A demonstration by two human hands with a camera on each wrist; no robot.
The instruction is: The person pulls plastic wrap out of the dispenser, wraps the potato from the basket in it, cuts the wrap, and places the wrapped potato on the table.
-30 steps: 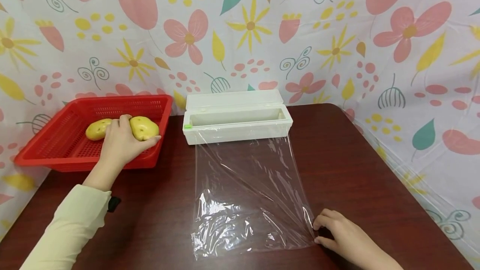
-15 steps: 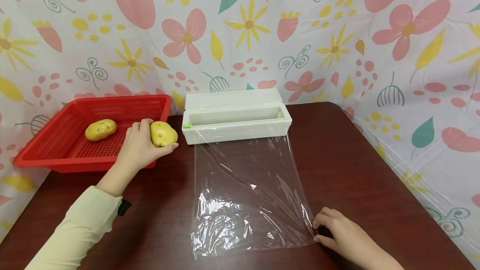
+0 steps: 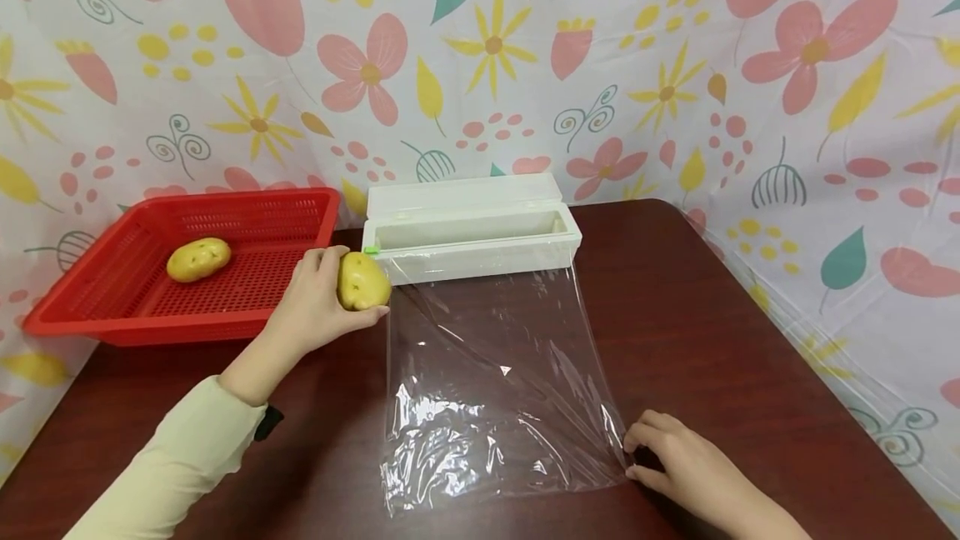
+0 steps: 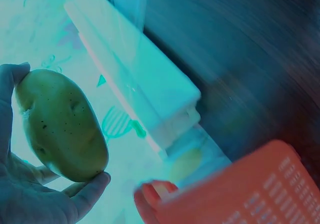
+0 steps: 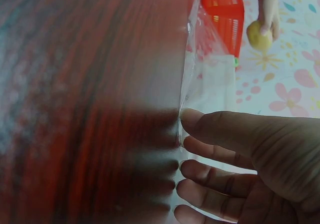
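The potato (image 3: 363, 282), raised near the left end of the open white box (image 3: 465, 198), is gripped by the outstretched left hand (image 3: 318, 298), while the right hand (image 3: 678, 457) pinches a near corner of the clear film (image 3: 495, 357) over the counter (image 3: 675, 307). It is yellow and dark-speckled; another potato (image 3: 198, 260) lies in the red basket (image 3: 187, 325).

Basket (image 3: 176, 328) left of box (image 3: 480, 262); potato (image 3: 198, 260) in basket; film (image 3: 487, 390) before box, over table (image 3: 697, 315); curtain (image 3: 480, 90) behind.
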